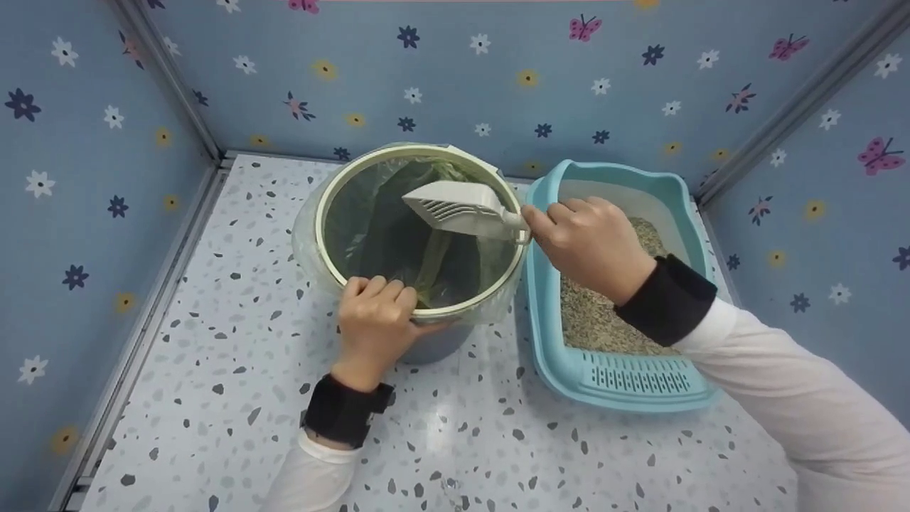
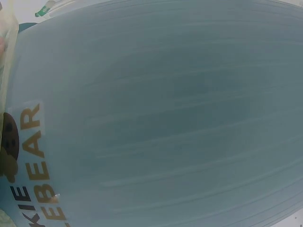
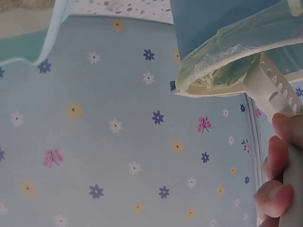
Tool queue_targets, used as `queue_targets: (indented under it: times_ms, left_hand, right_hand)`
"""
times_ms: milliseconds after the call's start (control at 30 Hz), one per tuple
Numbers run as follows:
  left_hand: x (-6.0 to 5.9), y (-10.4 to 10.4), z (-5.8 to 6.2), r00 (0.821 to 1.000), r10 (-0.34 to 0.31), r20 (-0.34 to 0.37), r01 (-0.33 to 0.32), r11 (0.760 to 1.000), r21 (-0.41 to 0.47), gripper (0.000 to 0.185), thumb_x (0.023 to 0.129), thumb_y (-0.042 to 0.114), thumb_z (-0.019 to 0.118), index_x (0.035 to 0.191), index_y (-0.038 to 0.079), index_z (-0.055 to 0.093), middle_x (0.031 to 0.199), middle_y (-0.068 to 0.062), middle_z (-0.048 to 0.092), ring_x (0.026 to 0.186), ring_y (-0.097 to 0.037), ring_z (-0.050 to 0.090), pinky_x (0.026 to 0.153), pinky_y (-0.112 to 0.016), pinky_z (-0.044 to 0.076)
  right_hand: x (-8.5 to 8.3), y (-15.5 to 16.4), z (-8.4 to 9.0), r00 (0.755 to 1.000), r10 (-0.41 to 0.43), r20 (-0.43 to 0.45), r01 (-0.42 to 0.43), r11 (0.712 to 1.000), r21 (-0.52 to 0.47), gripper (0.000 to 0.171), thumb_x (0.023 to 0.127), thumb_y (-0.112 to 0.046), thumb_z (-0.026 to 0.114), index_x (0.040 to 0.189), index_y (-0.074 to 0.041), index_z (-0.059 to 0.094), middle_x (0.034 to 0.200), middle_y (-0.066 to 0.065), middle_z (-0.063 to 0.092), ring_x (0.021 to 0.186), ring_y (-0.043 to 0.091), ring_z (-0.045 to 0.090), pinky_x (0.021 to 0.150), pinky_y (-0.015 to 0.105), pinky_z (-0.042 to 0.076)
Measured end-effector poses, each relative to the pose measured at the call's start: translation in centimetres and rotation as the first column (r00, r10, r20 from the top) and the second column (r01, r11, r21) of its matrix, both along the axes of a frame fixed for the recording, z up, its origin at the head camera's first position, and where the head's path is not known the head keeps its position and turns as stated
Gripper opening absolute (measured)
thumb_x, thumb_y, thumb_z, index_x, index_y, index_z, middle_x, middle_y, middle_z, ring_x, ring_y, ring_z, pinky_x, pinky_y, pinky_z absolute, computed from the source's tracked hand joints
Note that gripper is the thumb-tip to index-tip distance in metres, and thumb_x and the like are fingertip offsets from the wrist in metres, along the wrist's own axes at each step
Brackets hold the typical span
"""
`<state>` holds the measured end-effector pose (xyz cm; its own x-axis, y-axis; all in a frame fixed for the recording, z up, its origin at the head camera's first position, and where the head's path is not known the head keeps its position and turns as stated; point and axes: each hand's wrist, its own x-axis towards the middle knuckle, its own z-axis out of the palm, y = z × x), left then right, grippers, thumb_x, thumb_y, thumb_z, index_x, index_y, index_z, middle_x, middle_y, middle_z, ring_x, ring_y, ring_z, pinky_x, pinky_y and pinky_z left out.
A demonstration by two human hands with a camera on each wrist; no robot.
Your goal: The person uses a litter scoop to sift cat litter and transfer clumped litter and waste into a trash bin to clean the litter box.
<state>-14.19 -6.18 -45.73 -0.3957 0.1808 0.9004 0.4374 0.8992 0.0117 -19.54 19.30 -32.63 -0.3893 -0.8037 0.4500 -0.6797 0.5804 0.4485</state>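
Smooth matt white plastic for the slotted scoop (image 1: 461,208), its handle pinched in the right hand (image 1: 586,245). Thin, crinkled, half-clear greenish film for the bag liner (image 1: 398,235), folded glossy over a smooth cream plastic rim on the bin (image 1: 334,178); smooth grey-blue plastic with printed brown lettering on the bin wall (image 2: 180,118), gripped at the rim by the left hand (image 1: 373,320). Glossy pale-blue moulded plastic for the litter tray (image 1: 625,384), ribbed at its front lip; coarse, grainy, dull beige litter (image 1: 604,313) inside. Speckled, faintly shiny terrazzo-look floor (image 1: 234,341); flat printed flower pattern on the walls (image 1: 85,178); matt white cloth sleeves with black cuffs.
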Motion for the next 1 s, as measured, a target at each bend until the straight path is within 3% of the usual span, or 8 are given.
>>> queue_targets:
  times_ms: [133,267,533,633,833,1000]
  left_hand:
    - [0.0,0.0,-0.1,1.0,0.002,0.015,-0.002,1.0,0.011,0.072,0.065,0.079,0.057,0.049,0.012,0.035,0.045,0.0,0.036,0.043,-0.021,0.038,0.053,-0.037,0.035]
    - [0.0,-0.1,-0.2,1.0,0.005,0.006,-0.005,1.0,0.017,0.073,0.064,0.079,0.058,0.049,0.012,0.034,0.046,0.0,0.034,0.043,-0.021,0.036,0.054,-0.037,0.036]
    - [-0.1,0.0,-0.2,1.0,0.009,-0.007,-0.009,1.0,0.011,0.074,0.061,0.081,0.059,0.049,0.013,0.033,0.045,0.001,0.033,0.043,-0.021,0.036,0.053,-0.037,0.035]
    - [-0.1,0.0,-0.2,1.0,0.008,-0.005,-0.008,1.0,0.004,0.074,0.061,0.081,0.058,0.049,0.013,0.033,0.045,0.001,0.034,0.043,-0.021,0.037,0.052,-0.037,0.035]
    - [-0.1,0.0,-0.2,1.0,0.006,-0.003,-0.006,1.0,0.0,0.074,0.059,0.082,0.058,0.048,0.013,0.033,0.045,0.001,0.035,0.043,-0.02,0.036,0.051,-0.037,0.033]
    - [-0.1,0.0,-0.2,1.0,-0.001,-0.002,0.001,1.0,0.003,0.074,0.057,0.081,0.06,0.049,0.013,0.033,0.045,0.0,0.034,0.043,-0.021,0.036,0.052,-0.037,0.034]
  right_hand:
    - [-0.2,1.2,0.2,0.991,-0.038,0.126,0.056,0.988,-0.141,0.014,0.084,-0.01,0.061,0.095,-0.003,0.066,0.051,0.001,0.046,0.04,0.012,0.027,0.036,0.028,0.022]
    - [-0.1,2.7,0.3,0.972,-0.108,0.208,0.153,0.965,-0.214,0.012,0.083,-0.015,0.064,0.088,-0.004,0.063,0.051,0.001,0.051,0.039,0.012,0.031,0.036,0.028,0.025]
    - [1.2,6.0,0.4,0.902,-0.249,0.354,0.35,0.9,-0.259,0.029,0.091,-0.031,0.061,0.089,-0.002,0.061,0.051,0.001,0.044,0.04,0.012,0.033,0.038,0.027,0.024]
    - [1.7,7.5,0.4,0.858,-0.326,0.398,0.446,0.857,-0.26,0.03,0.092,-0.032,0.059,0.088,-0.003,0.06,0.051,0.001,0.042,0.04,0.015,0.034,0.039,0.028,0.025]
    - [2.8,10.6,-0.1,0.741,-0.46,0.488,0.615,0.757,-0.221,0.037,0.093,-0.037,0.056,0.071,-0.009,0.049,0.049,0.0,0.034,0.042,0.019,0.034,0.039,0.03,0.023]
    - [3.3,12.9,-1.3,0.665,-0.509,0.546,0.674,0.724,-0.145,0.037,0.093,-0.035,0.055,0.066,-0.01,0.048,0.049,-0.001,0.033,0.041,0.017,0.033,0.037,0.029,0.023]
